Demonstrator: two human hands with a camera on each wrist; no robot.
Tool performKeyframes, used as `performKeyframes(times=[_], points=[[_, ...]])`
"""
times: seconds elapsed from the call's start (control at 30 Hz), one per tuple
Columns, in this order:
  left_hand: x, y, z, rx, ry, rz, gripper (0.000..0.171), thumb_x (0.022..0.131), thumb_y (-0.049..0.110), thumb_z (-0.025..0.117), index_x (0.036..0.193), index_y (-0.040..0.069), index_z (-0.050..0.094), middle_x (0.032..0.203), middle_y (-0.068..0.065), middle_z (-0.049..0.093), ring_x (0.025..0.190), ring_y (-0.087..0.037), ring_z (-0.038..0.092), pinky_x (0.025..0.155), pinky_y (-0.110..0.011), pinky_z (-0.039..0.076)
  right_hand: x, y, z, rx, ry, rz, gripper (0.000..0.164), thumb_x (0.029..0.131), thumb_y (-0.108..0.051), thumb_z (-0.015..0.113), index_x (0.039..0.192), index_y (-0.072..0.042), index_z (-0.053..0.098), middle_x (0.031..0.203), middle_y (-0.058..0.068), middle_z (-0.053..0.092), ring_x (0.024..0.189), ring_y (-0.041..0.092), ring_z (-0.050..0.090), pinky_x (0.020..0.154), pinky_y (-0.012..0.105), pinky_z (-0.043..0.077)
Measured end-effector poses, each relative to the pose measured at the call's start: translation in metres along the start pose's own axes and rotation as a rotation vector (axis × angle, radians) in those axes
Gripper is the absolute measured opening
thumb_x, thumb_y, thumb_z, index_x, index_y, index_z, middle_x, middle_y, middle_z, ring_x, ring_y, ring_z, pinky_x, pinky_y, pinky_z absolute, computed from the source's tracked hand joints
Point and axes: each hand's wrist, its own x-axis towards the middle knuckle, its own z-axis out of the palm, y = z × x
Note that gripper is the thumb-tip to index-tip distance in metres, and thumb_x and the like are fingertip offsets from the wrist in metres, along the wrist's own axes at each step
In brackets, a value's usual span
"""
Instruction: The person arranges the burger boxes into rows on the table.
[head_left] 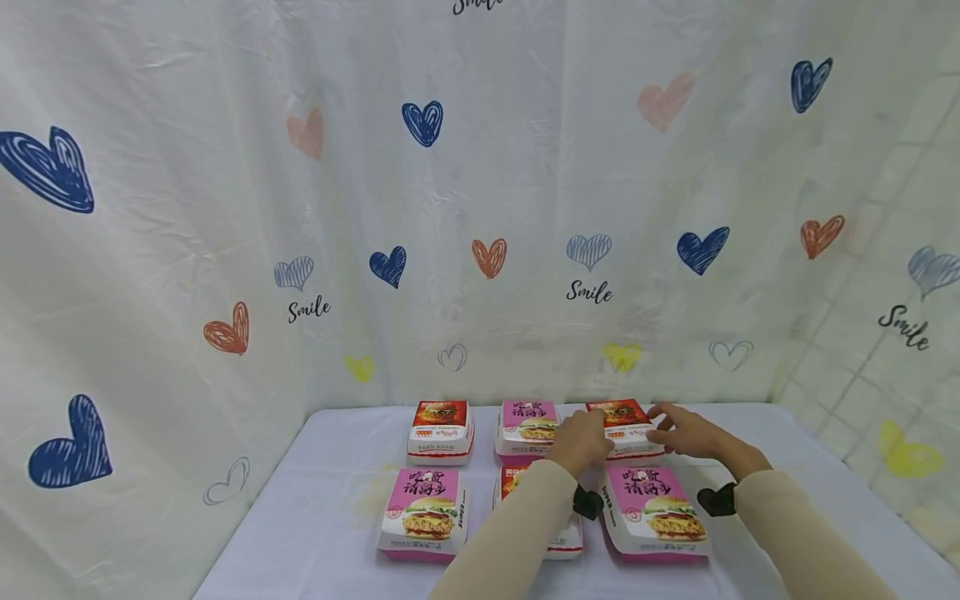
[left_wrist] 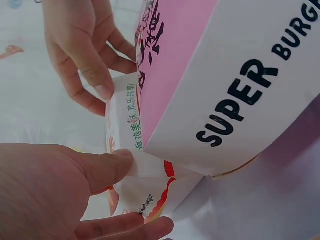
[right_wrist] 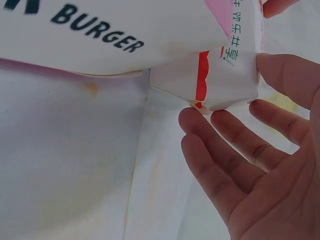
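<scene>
At the back right of the table is a red-topped paper burger box [head_left: 624, 417]. My left hand [head_left: 581, 443] holds its left side, thumb on the upper edge and fingers along the side wall, as the left wrist view shows. On the box's right side my right hand [head_left: 693, 432] has its thumb at the top edge and loosely bent fingertips at the lower corner [right_wrist: 202, 104]. Right in front of it stands a pink-topped burger box [head_left: 652, 512], lettered SUPER BURGER on its side. That pink box hides part of the red one in both wrist views.
Two rows of burger boxes stand on the white-covered table [head_left: 300, 517]: a red one [head_left: 441, 433] and a pink one [head_left: 525, 429] behind, a pink one [head_left: 423, 514] and a partly hidden red one [head_left: 566, 540] in front. A heart-patterned curtain [head_left: 525, 183] hangs behind.
</scene>
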Motion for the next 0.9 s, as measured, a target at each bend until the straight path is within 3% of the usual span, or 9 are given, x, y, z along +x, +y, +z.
performKeyframes(times=[0.17,0.43,0.7,0.9], points=[[0.0,0.0,-0.001,0.012,0.012,0.007,0.033,0.089,0.031,0.077,0.121,0.024,0.072,0.109,0.005,0.075,0.092,-0.014,0.068,0.079,-0.031,0.054,-0.001,0.002,0.001,0.025,0.009,-0.013,0.054,0.101,-0.026,0.064,0.137,0.009,0.045,0.108,0.023,0.067,0.086,0.029,0.068,0.073,0.042,0.057],[0.001,0.0,0.0,0.004,0.012,-0.025,0.046,0.089,0.028,0.075,0.134,0.034,0.066,0.119,0.007,0.074,0.102,-0.015,0.069,0.085,-0.033,0.055,0.002,0.005,0.002,0.037,0.019,-0.026,0.052,0.1,-0.024,0.065,0.135,0.009,0.047,0.105,0.022,0.067,0.083,0.028,0.068,0.071,0.04,0.058],[0.0,-0.003,-0.003,-0.017,0.0,-0.024,0.044,0.091,0.027,0.074,0.134,0.03,0.066,0.119,0.005,0.073,0.101,-0.016,0.067,0.087,-0.033,0.054,-0.001,0.001,0.001,0.023,0.014,0.001,0.051,0.101,-0.026,0.064,0.136,0.007,0.047,0.111,0.023,0.067,0.088,0.028,0.07,0.072,0.041,0.055],[-0.002,-0.005,-0.01,0.0,0.011,0.027,0.039,0.092,0.025,0.072,0.131,0.025,0.067,0.118,0.003,0.073,0.098,-0.015,0.068,0.082,-0.032,0.054,-0.005,0.003,-0.005,-0.006,0.024,0.003,0.051,0.103,-0.028,0.061,0.136,0.008,0.047,0.114,0.025,0.066,0.091,0.031,0.069,0.072,0.042,0.054]])
